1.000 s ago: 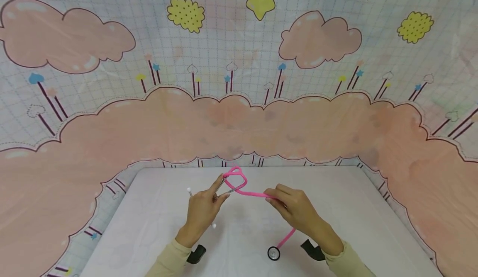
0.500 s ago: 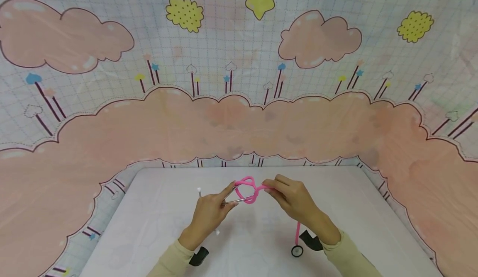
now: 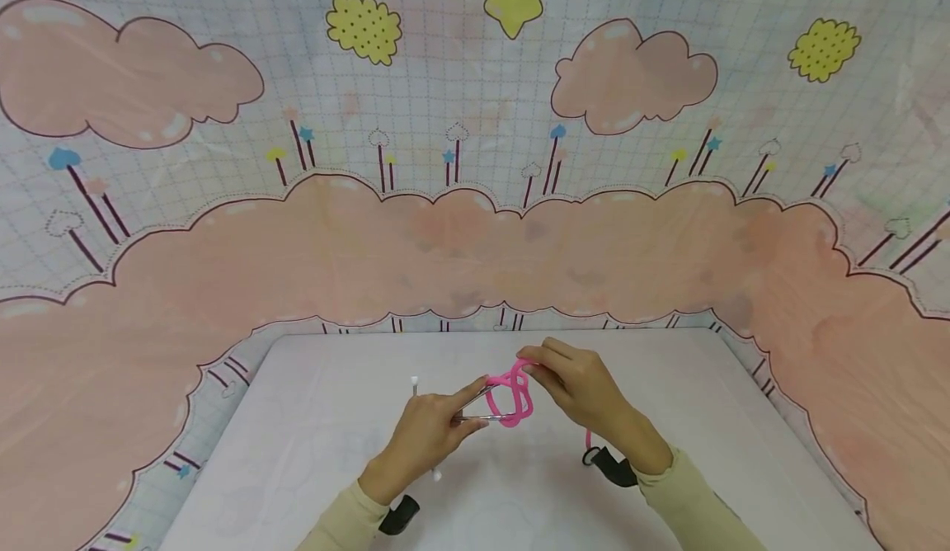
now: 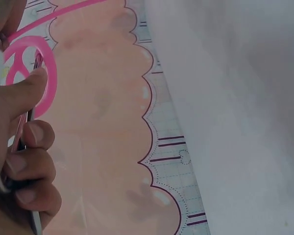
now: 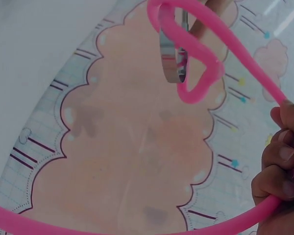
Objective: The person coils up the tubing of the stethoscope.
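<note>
We see the looped pink rubber tubing [image 5: 191, 41] held between the left hand [image 3: 425, 435], which grips slim silver metal arms [image 5: 168, 61] pointing rightward toward the loop, and the right hand [image 3: 586, 388], at its upper right, pinching a strand whose crossings seem hard to trace

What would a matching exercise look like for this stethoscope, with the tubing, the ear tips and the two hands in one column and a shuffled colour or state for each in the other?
Column one:
1. Stethoscope tubing
2. Ear tips
3. Left hand
4. Right hand

Column two:
A. Grips the metal headset
B. Holds part of the tubing
C. Pink and looped
D. White

Right pairs: 1-C, 2-D, 3-A, 4-B.
</note>
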Demonstrator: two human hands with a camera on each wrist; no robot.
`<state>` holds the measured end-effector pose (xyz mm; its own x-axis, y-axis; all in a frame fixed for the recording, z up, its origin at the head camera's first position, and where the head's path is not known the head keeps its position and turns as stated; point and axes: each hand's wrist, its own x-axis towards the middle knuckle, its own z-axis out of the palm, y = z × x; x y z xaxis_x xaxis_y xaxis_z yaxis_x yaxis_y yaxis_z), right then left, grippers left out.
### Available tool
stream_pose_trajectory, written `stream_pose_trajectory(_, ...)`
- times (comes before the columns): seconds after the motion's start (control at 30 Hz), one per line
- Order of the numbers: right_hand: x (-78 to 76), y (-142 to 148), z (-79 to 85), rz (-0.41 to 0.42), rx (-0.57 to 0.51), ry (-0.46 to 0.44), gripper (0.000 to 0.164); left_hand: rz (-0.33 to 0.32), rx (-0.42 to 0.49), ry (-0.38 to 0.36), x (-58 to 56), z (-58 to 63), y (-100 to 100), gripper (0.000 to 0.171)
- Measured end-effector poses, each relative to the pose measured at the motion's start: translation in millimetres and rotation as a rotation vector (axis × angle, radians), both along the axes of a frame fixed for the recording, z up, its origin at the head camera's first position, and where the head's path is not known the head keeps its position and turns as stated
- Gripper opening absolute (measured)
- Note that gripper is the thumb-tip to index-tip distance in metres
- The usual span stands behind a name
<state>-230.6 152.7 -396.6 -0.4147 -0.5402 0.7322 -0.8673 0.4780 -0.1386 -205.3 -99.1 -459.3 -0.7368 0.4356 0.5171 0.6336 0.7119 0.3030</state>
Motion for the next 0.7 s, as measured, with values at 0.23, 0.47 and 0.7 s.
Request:
stream_pose_trajectory(0.23, -0.7, -1.3, 2.0, 0.000, 0.019, -0.060, 0.026, -0.122, -0.004, -0.052, 2.2, 0.0, 0.1, 0.059)
stream_pose_trajectory(0.47, -5.0, 0.3, -0.4, 0.020, 0.036, -0.040, 0.026, -0.191, 0.002, -0.026, 4.1, -0.3, 0.0, 0.056)
stream_pose_trajectory(0.7, -9.4, 1.0, -1.4, 0.011, 0.046, -0.076, 0.032, -0.257, 0.047, 0.030, 5.5, -1.0, 1.3, 0.054)
